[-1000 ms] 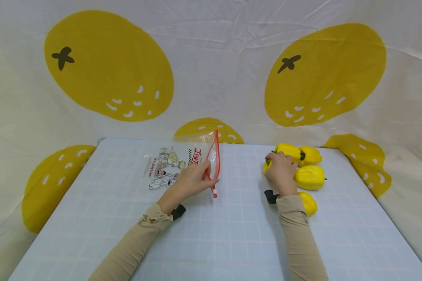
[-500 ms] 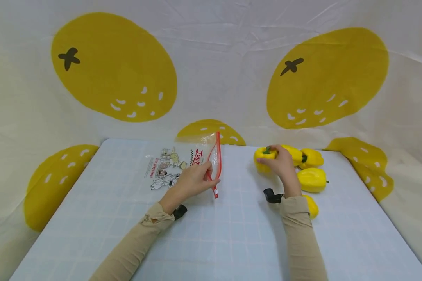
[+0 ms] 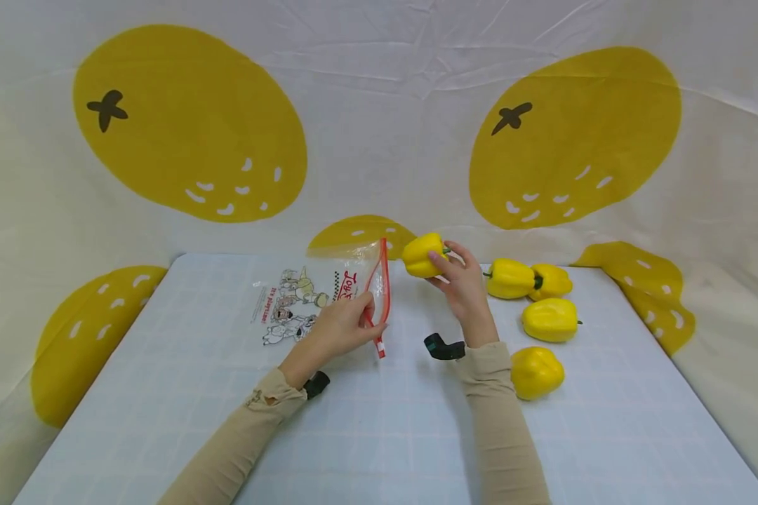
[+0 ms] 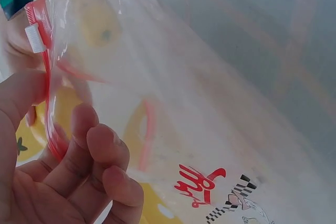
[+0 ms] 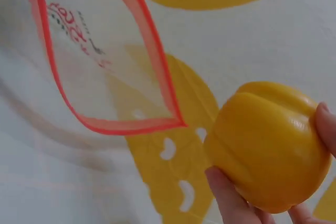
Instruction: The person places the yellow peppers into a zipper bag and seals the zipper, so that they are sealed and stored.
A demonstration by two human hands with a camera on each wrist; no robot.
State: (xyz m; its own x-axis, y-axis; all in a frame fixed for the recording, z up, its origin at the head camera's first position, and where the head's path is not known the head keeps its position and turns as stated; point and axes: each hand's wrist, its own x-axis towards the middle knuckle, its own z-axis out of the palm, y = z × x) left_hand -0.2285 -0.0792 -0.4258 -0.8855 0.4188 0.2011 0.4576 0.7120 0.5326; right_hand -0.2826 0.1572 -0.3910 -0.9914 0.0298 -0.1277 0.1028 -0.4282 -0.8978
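A clear zip bag [image 3: 309,287] with red edging and printed cartoon figures is held up by my left hand [image 3: 344,326], which pinches its rim. Its mouth gapes toward the right, as the right wrist view shows, and a white slider [image 4: 35,38] sits at one end of the red zip. My right hand [image 3: 467,287] grips a yellow bell pepper [image 3: 422,255] by thumb and fingers, off the table and just right of the bag's mouth. In the right wrist view the pepper [image 5: 268,145] is apart from the red rim [image 5: 131,127].
On the table's right side lie a yellow pepper [image 3: 510,278] touching another pepper [image 3: 552,282], a third pepper [image 3: 551,320] nearer me, and one more pepper [image 3: 537,373] beside my right sleeve. A fruit-print cloth [image 3: 379,140] hangs behind the table [image 3: 391,435].
My right hand has picked up a yellow pepper from the group and carried it left and up to near the bag's mouth. My left hand keeps its pinch on the bag almost unmoved.
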